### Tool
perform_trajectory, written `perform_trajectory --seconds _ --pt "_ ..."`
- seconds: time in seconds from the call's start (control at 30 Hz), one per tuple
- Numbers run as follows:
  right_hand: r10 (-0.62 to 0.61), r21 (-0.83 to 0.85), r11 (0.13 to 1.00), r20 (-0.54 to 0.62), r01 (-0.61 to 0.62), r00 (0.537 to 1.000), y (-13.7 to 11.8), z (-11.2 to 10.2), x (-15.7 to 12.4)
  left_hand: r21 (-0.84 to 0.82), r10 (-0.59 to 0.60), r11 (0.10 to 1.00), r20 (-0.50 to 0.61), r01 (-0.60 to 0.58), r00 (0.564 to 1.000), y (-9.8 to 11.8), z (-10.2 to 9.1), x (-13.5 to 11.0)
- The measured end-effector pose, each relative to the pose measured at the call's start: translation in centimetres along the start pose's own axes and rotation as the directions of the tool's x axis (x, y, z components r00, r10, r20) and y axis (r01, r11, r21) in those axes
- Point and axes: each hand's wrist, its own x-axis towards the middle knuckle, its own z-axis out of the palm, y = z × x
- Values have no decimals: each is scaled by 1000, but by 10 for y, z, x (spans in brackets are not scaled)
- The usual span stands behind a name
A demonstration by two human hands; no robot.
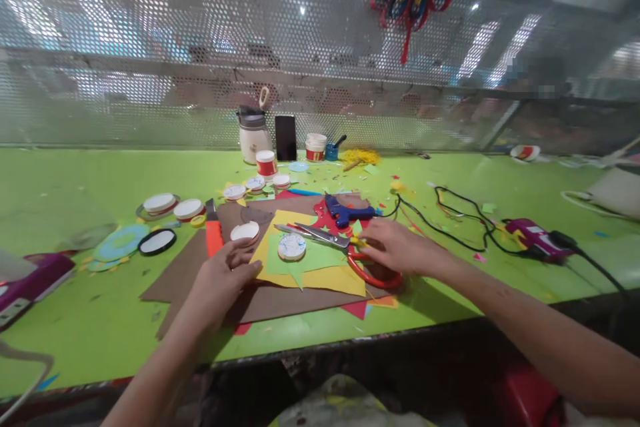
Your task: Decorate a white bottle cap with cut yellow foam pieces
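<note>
My left hand (227, 277) rests at the left edge of a yellow sheet (345, 282), its fingers loosely bent and apart. Just beyond its fingertips is a white disc (245, 231), beside an orange-handled utility knife (214, 230). My right hand (393, 245) closes over the handle end of red-handled scissors (325, 235), hiding part of it. A small yellow bit shows at those fingertips. The blades are slightly apart and point left over a green sheet (325, 258). Under them sits a white round lid with blue marks (292, 247). A blue glue gun (347, 211) lies behind the scissors.
Brown cardboard (280, 303) lies beneath the sheets. Several lids and a light-blue paper ring (123, 242) are to the left. A jug (254, 137), phone (285, 138) and paper tubs (315, 147) stand behind. A black cord (455, 233) runs to a purple power strip (535, 239).
</note>
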Motion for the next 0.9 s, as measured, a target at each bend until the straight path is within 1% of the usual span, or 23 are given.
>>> perform_trajectory --seconds 0.07,0.13,0.17,0.27,0.4,0.47,0.53,0.6,0.67,0.73,0.8,0.83,0.9 --pt "-59 -65 996 119 68 991 1 8 -19 -51 6 999 -14 -7 1000 -1 4 2" --pt "-71 -90 992 150 85 986 5 13 -28 -56 18 998 3 -18 1000 -2 7 3" --pt "-59 -95 993 154 74 986 8 14 -29 -58 19 998 12 -19 1000 -2 7 3" --pt "12 -112 994 194 10 981 11 15 -21 -51 13 999 32 -12 999 -4 6 3" --pt "84 -127 991 280 -50 956 12 11 -3 10 36 999 79 -37 996 -5 1 2" --pt "109 -118 990 284 -78 953 12 4 3 82 51 995 87 -58 995 -4 0 2" --pt "131 -95 989 250 -111 959 9 -5 4 160 60 984 88 -73 994 -1 0 3" --pt "116 -30 993 235 -112 965 1 -15 0 239 76 967 72 -91 995 2 2 4" --pt "59 106 990 287 -93 956 -13 -21 -7 327 129 935 52 -139 990 4 4 5" --pt "-17 297 948 400 -111 916 -30 -23 -16 404 230 884 66 -237 971 5 7 6" --pt "-71 448 878 473 -170 878 -44 -20 -24 403 296 863 83 -304 951 5 8 7" --pt "-75 485 851 489 -200 869 -49 -18 -28 385 291 874 75 -297 954 4 8 7" --pt "-37 496 832 495 -248 868 -53 -14 -33 323 213 922 40 -214 976 2 7 6"
